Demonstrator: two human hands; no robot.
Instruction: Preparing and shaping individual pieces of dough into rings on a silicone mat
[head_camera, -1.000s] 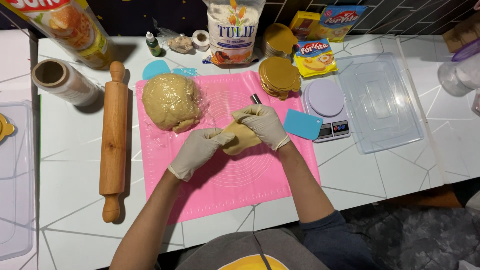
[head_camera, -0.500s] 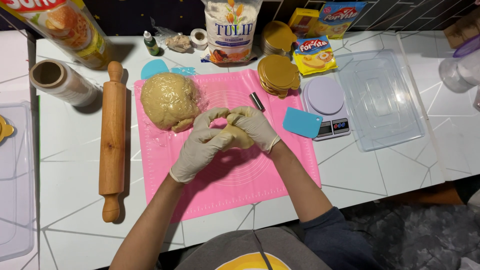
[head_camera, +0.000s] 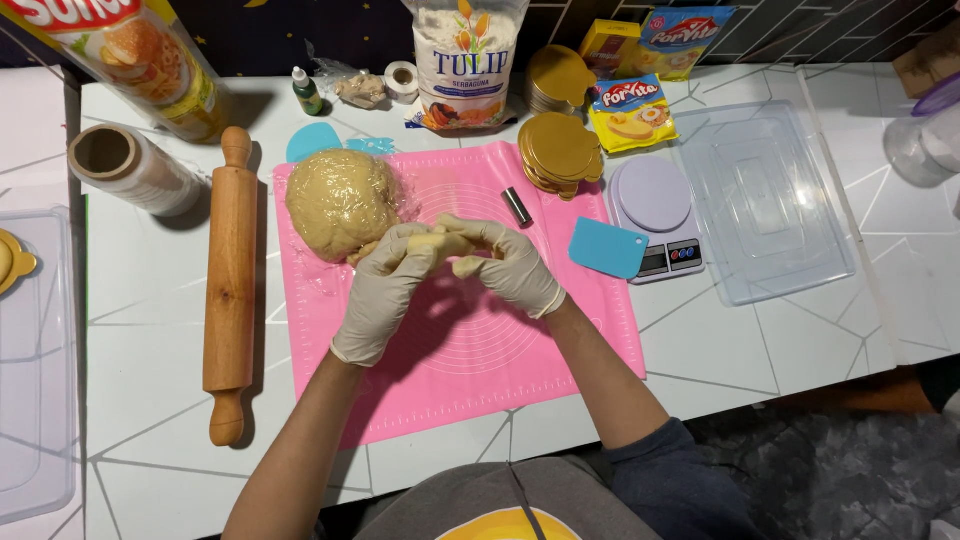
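Both gloved hands meet over the pink silicone mat (head_camera: 470, 350) and squeeze a small piece of pale dough (head_camera: 447, 243) between them. My left hand (head_camera: 385, 290) cups it from the left, and my right hand (head_camera: 510, 268) closes over it from the right. A large ball of dough in plastic wrap (head_camera: 338, 200) lies on the mat's far left corner, just beyond my left hand. A small dark metal cylinder (head_camera: 516, 206) rests on the mat beyond my right hand.
A wooden rolling pin (head_camera: 231, 280) lies left of the mat, a roll of cling film (head_camera: 130, 168) beyond it. Right of the mat sit a blue scraper (head_camera: 608, 247), a digital scale (head_camera: 655, 215), a clear plastic lid (head_camera: 765, 200) and stacked gold discs (head_camera: 560, 152). A flour bag (head_camera: 465, 60) stands at the back.
My hands have drawn closer together around the small dough piece and moved slightly toward the far side of the mat. The other objects have not moved.
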